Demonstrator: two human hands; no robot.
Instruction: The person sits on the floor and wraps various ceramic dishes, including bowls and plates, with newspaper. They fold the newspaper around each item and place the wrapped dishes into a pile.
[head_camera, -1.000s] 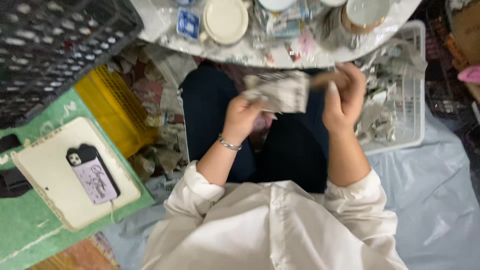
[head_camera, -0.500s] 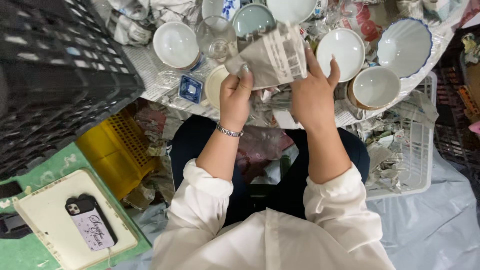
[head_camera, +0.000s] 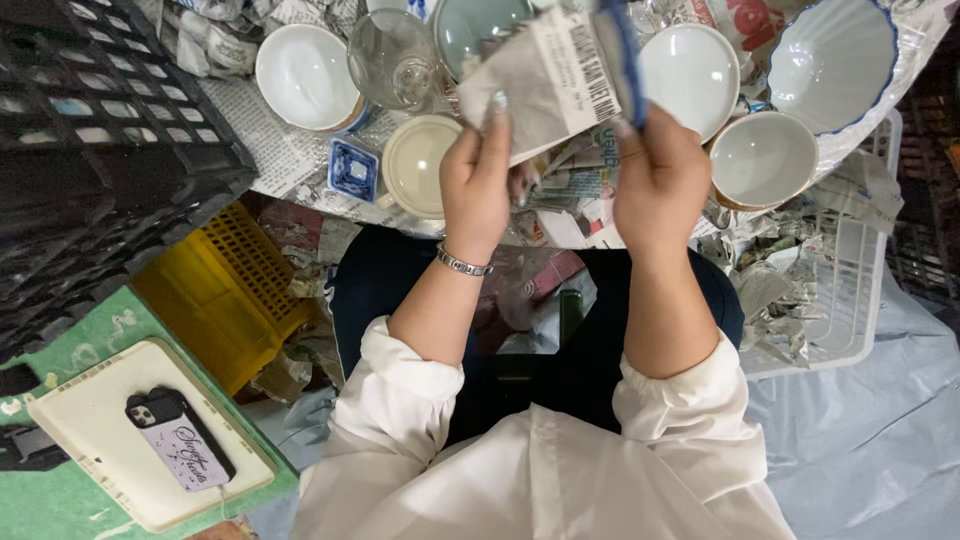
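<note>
Both hands are raised over a table (head_camera: 300, 165) covered in newsprint, holding a sheet of newspaper (head_camera: 540, 85) wrapped around a dish with a blue rim (head_camera: 622, 50). The left hand (head_camera: 478, 185) grips the paper's lower left part, its fingers closed up the sheet and 1 pale-nailed fingertip (head_camera: 497, 102) pressed flat on the print. The right hand (head_camera: 660, 180) clamps the bundle at its 4 o'clock edge, fingers curled behind it and mostly hidden; the blue rim shows just above them at 12 o'clock. The bundle thus sits between the 2 hands, above both palms.

Around it stand crockery: a clear glass (head_camera: 393, 58) at 9 o'clock, a white bowl (head_camera: 305, 75) farther out at 9, a cream cup (head_camera: 415, 165) at 7 o'clock touching a small blue square dish (head_camera: 353, 170), a white plate (head_camera: 692, 78) at 3 o'clock, a white bowl with brown outside (head_camera: 762, 160) at 4, and a fluted blue-edged bowl (head_camera: 835, 65) beyond. A black crate (head_camera: 95, 150) and a yellow crate (head_camera: 225, 295) lie at 8 o'clock, and a phone (head_camera: 180, 452) rests on a cream tray (head_camera: 90, 440).
</note>
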